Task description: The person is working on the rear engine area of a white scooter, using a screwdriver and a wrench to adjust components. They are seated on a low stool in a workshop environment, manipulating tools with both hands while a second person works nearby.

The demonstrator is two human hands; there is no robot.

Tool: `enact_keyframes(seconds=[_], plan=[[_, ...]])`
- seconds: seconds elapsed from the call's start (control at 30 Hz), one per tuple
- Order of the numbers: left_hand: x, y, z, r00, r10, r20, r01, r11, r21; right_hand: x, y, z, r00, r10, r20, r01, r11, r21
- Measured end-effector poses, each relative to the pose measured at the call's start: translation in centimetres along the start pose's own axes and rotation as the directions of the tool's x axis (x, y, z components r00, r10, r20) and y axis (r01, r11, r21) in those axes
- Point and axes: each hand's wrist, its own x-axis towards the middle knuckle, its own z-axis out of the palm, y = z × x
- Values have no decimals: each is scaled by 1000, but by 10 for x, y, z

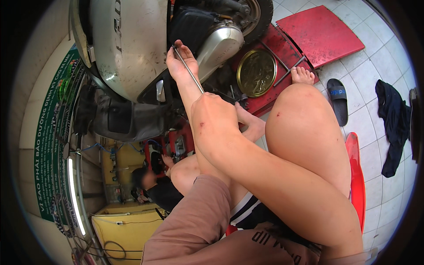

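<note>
My right hand (212, 108) is closed in a fist at the near end of a slim metal rod (189, 70), possibly a tool shaft; that end is hidden inside the fist. Beyond it, my left hand (182, 64) faces palm up, fingers apart and slightly bent, and the rod lies across it between thumb and fingers. My right forearm crosses over the left one. Both hands are beside a scooter with a pale body panel (137, 48). Its silver engine-side cover (223, 44) and black plastic housing (190, 24) are close to my left fingertips.
A round gold-coloured metal tray (257, 73) rests on a red platform (282, 48) by the scooter's wheel (260, 20). On the tiled floor are a black slipper (338, 101) and dark cloth (392, 126). Part of a red stool (356, 176) shows beside me. Another person (161, 192) is at lower left.
</note>
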Motion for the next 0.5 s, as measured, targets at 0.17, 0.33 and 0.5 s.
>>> enact_keyframes(seconds=[0.17, 0.33, 0.5], plan=[[-7, 3, -23, 982, -179, -66, 182, 982, 45, 9, 4, 4, 995, -7, 103, 5, 1000, 19], [11, -44, -37, 923, -377, -77, 384, 917, 107, 36, 17, 3, 983, 139, 124, -133, 990, -49], [23, -37, -88, 969, -231, -90, 247, 932, 266, 41, 6, 25, 985, 130, 115, -125, 991, -52]])
